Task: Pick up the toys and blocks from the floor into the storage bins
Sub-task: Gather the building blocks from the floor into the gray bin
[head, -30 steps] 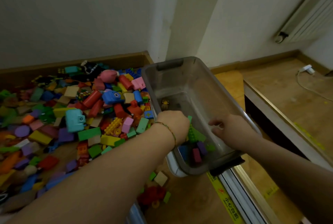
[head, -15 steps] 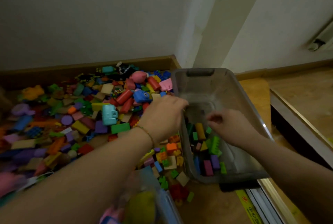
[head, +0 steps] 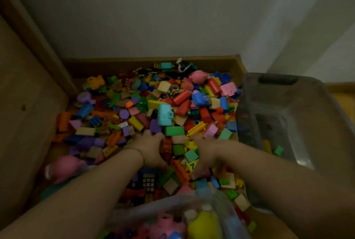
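Left hand point(head: 151, 149), right hand point(head: 206, 155) moved off grey bin point(head: 317, 115) onto multicoloured blocks point(head: 178, 104)

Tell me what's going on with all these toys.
A person is clearing up a pile of toys and blocks. The left hand and right hand are both down in its near edge; blur hides whether either grips anything. The grey bin on the right holds only a few blocks, and a clear bin nearest the camera has pink and yellow toys.
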